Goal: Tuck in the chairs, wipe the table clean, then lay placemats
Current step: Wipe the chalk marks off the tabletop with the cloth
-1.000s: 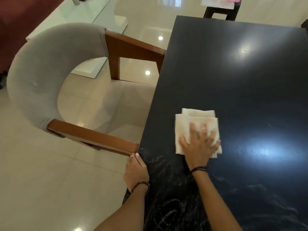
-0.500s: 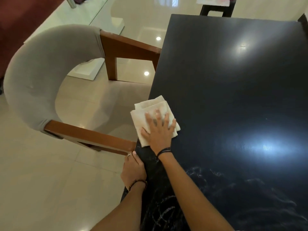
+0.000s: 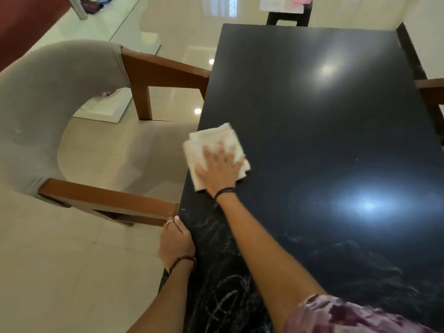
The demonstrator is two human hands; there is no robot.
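A glossy black table [image 3: 312, 131] fills the right half of the view. My right hand [image 3: 219, 170] lies flat with fingers spread on a folded cream cloth [image 3: 199, 150], which sits at the table's left edge and hangs slightly over it. My left hand [image 3: 176, 243] grips the table's left edge, nearer to me. White smeary marks [image 3: 223, 301] cover the near part of the tabletop. A grey padded chair with brown wooden arms [image 3: 40, 111] stands at the table's left side, its arms touching the table edge.
The arm of another wooden chair [image 3: 430, 90] shows at the table's right edge. A dark chair [image 3: 288, 19] stands at the far end. A glass-topped table [image 3: 101, 30] is at the back left. The floor is glossy cream tile [image 3: 60, 272].
My right hand slid the cloth from the table's inner area left to its left edge, then a little away from me along that edge. My left hand kept its grip.
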